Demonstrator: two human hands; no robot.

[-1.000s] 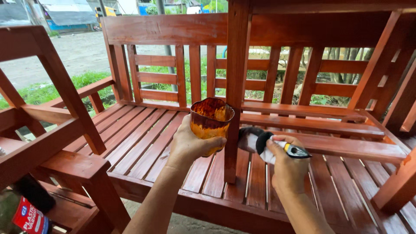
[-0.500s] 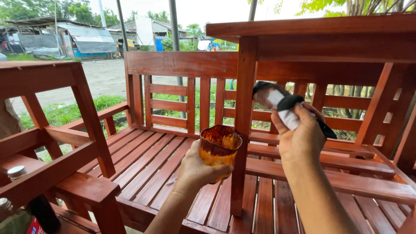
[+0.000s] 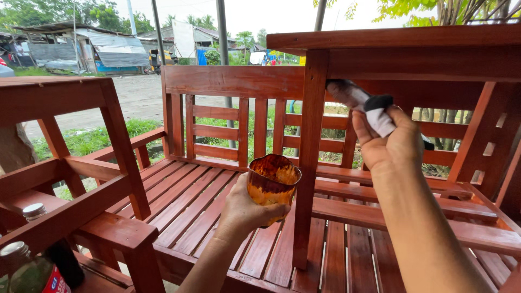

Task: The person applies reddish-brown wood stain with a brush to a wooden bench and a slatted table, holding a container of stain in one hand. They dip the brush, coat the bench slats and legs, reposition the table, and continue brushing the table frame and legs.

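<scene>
My left hand (image 3: 247, 209) grips a stain-smeared cup (image 3: 272, 184), orange-brown, held over the slatted bench seat (image 3: 190, 201). My right hand (image 3: 388, 141) is raised and holds a paintbrush (image 3: 361, 100) with a black band and a white wrap. Its bristles touch the upper part of a red-brown wooden table leg (image 3: 308, 157), just under the tabletop rail (image 3: 412, 54). The cup sits just left of that leg.
A stained wooden bench with a slatted backrest (image 3: 233, 103) fills the middle. A wooden chair frame (image 3: 81, 163) stands at left. Two capped bottles (image 3: 32, 260) sit at the bottom left. Grass, a road and sheds lie beyond.
My right hand has lifted the brush from seat level up to the top of the leg. The cup has stayed near the leg while the view tilted upward.
</scene>
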